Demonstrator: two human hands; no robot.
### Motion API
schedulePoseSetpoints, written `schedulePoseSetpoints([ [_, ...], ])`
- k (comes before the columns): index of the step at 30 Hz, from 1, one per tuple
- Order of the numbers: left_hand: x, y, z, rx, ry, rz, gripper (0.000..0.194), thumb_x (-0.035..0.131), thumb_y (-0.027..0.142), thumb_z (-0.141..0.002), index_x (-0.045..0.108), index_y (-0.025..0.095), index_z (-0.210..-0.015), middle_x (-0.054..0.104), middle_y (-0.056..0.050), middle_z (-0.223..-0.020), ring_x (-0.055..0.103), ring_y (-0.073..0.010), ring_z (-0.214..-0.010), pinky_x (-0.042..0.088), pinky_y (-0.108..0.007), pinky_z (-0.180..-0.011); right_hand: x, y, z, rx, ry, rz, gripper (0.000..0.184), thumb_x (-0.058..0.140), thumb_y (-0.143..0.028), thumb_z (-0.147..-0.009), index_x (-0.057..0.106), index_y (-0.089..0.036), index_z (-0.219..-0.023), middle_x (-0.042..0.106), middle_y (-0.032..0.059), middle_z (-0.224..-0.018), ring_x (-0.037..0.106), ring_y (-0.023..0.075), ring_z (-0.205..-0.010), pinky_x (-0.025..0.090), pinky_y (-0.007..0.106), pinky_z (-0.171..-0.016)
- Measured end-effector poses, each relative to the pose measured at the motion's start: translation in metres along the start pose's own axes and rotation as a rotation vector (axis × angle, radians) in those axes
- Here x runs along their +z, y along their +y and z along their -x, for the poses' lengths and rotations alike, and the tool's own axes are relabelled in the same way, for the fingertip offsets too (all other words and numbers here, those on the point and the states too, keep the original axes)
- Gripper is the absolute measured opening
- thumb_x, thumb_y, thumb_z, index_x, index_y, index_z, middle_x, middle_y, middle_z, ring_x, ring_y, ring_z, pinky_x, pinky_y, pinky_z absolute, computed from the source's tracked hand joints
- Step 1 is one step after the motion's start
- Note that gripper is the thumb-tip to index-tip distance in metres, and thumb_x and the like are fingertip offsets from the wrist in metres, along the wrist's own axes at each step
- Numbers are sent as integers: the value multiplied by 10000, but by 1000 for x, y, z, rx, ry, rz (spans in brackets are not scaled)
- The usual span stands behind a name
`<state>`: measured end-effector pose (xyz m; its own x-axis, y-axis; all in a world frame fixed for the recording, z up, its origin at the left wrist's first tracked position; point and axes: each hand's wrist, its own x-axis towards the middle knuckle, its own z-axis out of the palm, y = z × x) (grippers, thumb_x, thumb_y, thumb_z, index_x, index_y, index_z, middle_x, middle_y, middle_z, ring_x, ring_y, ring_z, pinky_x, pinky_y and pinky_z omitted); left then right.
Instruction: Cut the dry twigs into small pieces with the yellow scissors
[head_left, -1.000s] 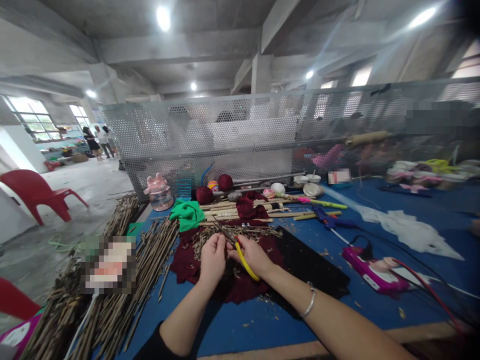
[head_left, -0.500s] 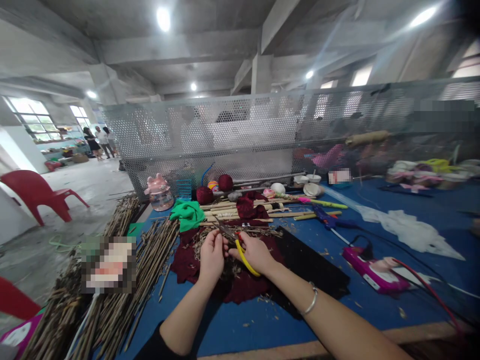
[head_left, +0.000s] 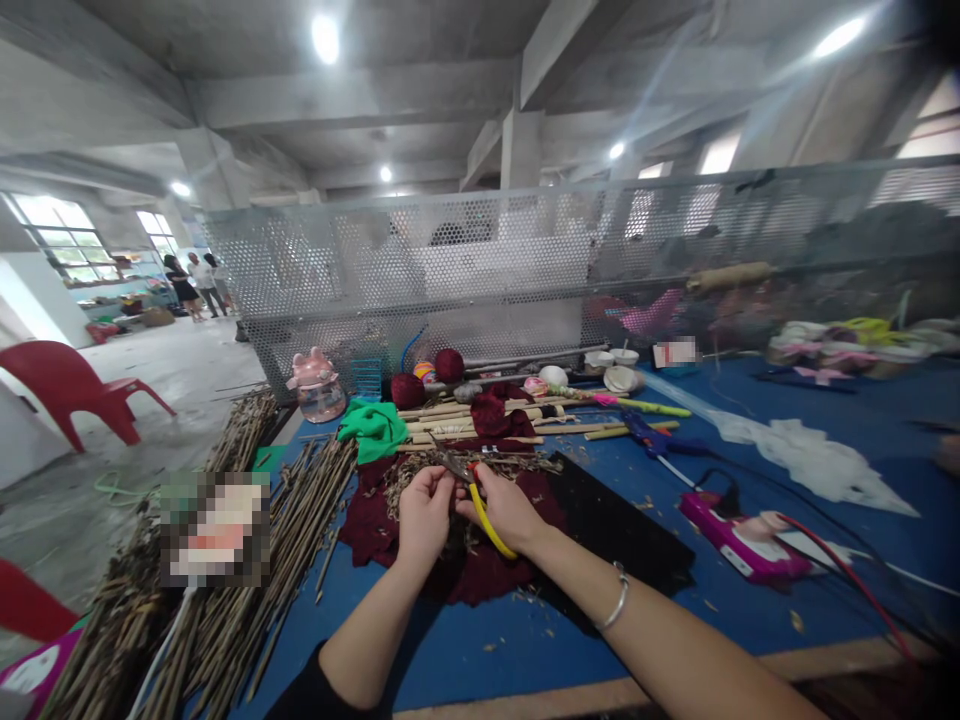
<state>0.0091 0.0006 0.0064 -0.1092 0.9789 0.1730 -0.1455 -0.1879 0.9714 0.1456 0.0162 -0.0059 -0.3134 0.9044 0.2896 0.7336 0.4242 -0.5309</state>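
My right hand [head_left: 510, 512] is wrapped round a pair of scissors with yellow handles [head_left: 489, 522], their dark blades [head_left: 454, 465] pointing up and left. Close beside the blades, my left hand [head_left: 424, 515] is closed in a pinch; whatever its fingertips hold is too small and hidden to name. Both hands are over a dark red cloth [head_left: 469, 585] spread on the blue table. Cut twig pieces [head_left: 397, 490] lie heaped on that cloth, partly covered by my hands.
Bundles of long dry twigs [head_left: 292, 540] lie to the left. A green cloth [head_left: 373, 428], red yarn balls [head_left: 448, 366] and pale sticks [head_left: 450, 425] lie beyond my hands. Rightward are a black cloth [head_left: 622, 530], blue glue gun [head_left: 651, 435] and magenta power strip [head_left: 742, 540] with cables.
Both hands stay over the cloth, with only a slight shift of the left fingers and the scissors. The whole view has drifted a little.
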Motion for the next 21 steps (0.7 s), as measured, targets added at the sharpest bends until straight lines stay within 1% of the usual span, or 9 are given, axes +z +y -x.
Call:
schedulePoseSetpoints([
  [3,0,1,0,18,14,1,197,577,315,-713,578,130,-779,625,-19,-664,584,-114,-592,465,-218,-576,1,-2,0,40,-23,-11,308,536,-461,-741,419,-188,-825,546,9,-689,478,123,-564,267,213,-506],
  [6,-1,1,0,0,37,7,221,594,333,-700,577,126,-774,624,-20,-655,583,-114,-583,471,-225,-576,1,-1,-1,63,-23,-4,313,526,-489,-739,438,-192,-782,545,4,-661,457,112,-533,246,206,-486],
  [14,-3,-2,-5,-62,75,90,274,641,335,-657,573,127,-822,632,-23,-654,596,-114,-569,489,-237,-576,0,3,-5,57,-30,8,327,480,-507,-768,482,-183,-726,561,16,-644,478,117,-551,255,206,-496],
  [17,-4,-4,-6,-64,84,93,275,655,331,-642,567,129,-807,629,-20,-652,600,-116,-582,486,-231,-575,-2,1,-4,61,-24,75,327,487,-511,-764,485,-183,-773,573,20,-659,508,131,-575,247,214,-508],
  [21,-6,-4,-8,-61,103,57,266,668,303,-630,566,125,-799,615,-9,-628,594,-109,-575,475,-214,-564,-5,0,-3,43,-17,165,373,517,-535,-734,466,-189,-864,577,15,-667,536,152,-615,228,218,-519],
])
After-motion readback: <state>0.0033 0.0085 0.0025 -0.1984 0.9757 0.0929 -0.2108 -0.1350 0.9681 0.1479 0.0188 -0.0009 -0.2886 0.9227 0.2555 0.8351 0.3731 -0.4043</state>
